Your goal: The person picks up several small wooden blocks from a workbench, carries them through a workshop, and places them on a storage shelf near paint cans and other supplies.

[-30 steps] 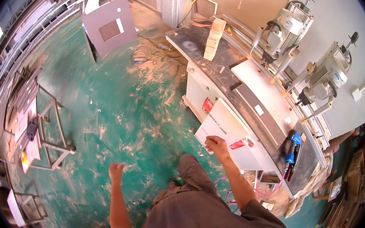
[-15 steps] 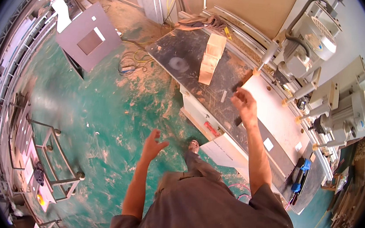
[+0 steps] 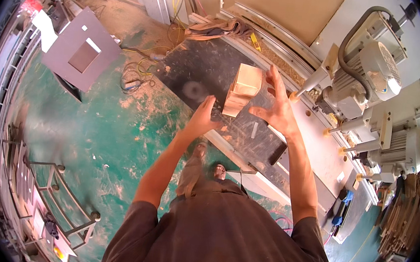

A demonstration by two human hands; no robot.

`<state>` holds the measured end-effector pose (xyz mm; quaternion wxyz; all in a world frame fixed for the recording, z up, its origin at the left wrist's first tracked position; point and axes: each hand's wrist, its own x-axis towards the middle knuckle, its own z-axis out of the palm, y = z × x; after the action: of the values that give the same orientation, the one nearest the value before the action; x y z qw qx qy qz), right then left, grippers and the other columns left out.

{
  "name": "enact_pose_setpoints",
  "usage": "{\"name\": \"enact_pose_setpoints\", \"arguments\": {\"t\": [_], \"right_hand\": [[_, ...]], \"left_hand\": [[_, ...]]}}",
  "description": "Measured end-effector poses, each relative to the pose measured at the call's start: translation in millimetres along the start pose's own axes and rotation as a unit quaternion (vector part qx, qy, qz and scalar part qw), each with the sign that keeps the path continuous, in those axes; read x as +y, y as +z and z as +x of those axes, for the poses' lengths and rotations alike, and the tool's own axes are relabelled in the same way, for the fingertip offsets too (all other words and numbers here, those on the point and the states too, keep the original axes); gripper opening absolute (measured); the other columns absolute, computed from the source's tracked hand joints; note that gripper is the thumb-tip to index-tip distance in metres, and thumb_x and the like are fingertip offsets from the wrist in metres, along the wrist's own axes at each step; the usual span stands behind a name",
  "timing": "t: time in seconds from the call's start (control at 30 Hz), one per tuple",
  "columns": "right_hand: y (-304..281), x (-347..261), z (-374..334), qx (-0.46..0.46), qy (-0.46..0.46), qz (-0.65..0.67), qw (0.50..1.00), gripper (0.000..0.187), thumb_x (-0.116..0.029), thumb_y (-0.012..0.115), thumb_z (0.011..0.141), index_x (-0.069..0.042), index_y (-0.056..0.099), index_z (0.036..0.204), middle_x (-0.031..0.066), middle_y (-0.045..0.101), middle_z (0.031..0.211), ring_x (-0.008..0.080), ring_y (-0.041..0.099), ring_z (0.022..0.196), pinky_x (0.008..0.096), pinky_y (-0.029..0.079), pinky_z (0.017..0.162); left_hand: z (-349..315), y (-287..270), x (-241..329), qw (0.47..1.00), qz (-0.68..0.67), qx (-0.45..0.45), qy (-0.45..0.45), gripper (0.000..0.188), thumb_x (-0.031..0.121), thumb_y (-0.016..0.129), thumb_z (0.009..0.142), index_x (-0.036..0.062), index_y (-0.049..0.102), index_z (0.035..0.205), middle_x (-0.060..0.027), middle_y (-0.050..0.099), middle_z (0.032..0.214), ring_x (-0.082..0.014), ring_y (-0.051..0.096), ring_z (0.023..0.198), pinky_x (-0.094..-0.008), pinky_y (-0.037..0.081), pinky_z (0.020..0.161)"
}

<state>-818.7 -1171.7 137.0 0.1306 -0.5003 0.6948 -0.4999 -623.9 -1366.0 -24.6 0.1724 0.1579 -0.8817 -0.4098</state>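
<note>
Head view: the landmark is the stack of wooden blocks (image 3: 243, 86), seen standing upright on the dark counter (image 3: 211, 60), leaning slightly in view, though fisheye bend can't be ruled out. The block count can't be read reliably from this angle.

Both hands are raised around it, nothing gripped. The left hand (image 3: 202, 118) is held open on the stack's left, thumb apart from the fingers, a gap visible. The right hand (image 3: 277, 107) is held open on the stack's right, fingers and thumb spread, very near the wood — contact there can't be confirmed.

Step in hand, as judged: a two-handed reach for the stack, grasp not yet made. Next move calls for both palms to be brought in together at matched height, with even pressure. If the blocks are loose, a one-sided push could shear or topple the stack; whether they are fixed together can't be told.

Surroundings, relative to the stack: a pale strip (image 3: 254, 130) is lying just nearer the body, slightly right; a crumpled cloth (image 3: 220, 29) is left beyond it; the motor units (image 3: 367, 70) are mounted well to its right — to be kept clear of.
</note>
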Motion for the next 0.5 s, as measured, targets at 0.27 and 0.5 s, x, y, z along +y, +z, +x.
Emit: {"name": "enact_pose_setpoints", "arguments": {"t": [0.27,0.5], "right_hand": [[31.5,12.2,19.5,0.018,0.086,0.132,0.987,0.134,-0.012,0.098,0.065,-0.004,0.009,0.165,0.0181,0.049,0.150,0.0290,0.046,0.140,0.0436,0.034,0.118],[44.8,-5.0,18.9,0.038,0.243,0.117,0.962,0.088,-0.005,0.093,0.071,-0.001,0.047,0.145,0.0090,0.062,0.133,0.0199,0.058,0.125,0.0374,0.047,0.107]], "left_hand": [[72.6,2.2,-25.8,0.989,-0.070,-0.114,0.058,0.094,0.018,0.090,0.065,-0.0010,0.038,0.141,-0.0240,0.052,0.134,-0.0436,0.051,0.129,-0.0458,0.045,0.104],[89.9,15.4,-42.8,0.958,-0.215,-0.150,0.117,0.070,0.005,0.090,0.061,0.0029,0.047,0.117,-0.0201,0.060,0.109,-0.0462,0.060,0.105,-0.0488,0.051,0.084]]}}
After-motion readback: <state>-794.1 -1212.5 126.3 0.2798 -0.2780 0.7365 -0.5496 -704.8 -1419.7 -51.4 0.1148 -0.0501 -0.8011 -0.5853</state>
